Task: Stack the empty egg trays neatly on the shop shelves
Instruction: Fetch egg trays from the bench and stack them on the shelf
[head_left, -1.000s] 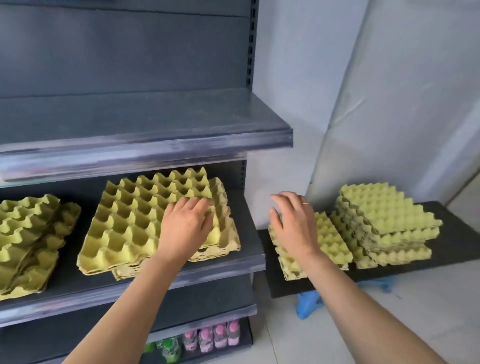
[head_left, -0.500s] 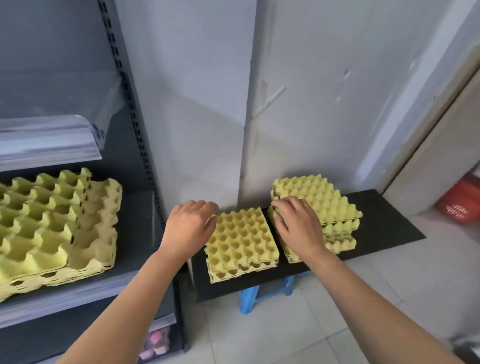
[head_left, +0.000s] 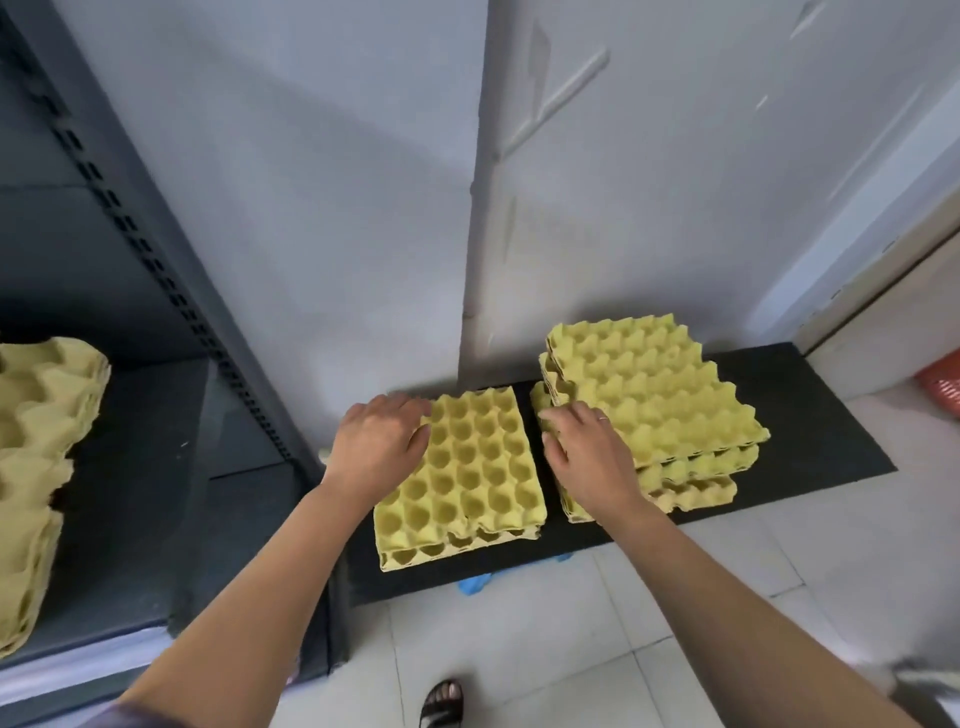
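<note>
Ok, both egg-tray stacks sit on the black board (head_left: 810, 415), centre frame. Person's left hand (head_left: 376, 449) lies on the left rim of the short stack (head_left: 462, 478), fingers bent over it; clamped or not, can't tell. Their right hand (head_left: 589, 457) pinches the left edge of the tall stack (head_left: 660, 395). More trays (head_left: 36, 467) on the grey shelf (head_left: 156, 467), far left.

No txt, labels, brands or nos. could be read anywhere; egg trays (head_left: 467, 467), shelf (head_left: 156, 493) & wall (head_left: 322, 208) showed plain surfaces only.
</note>
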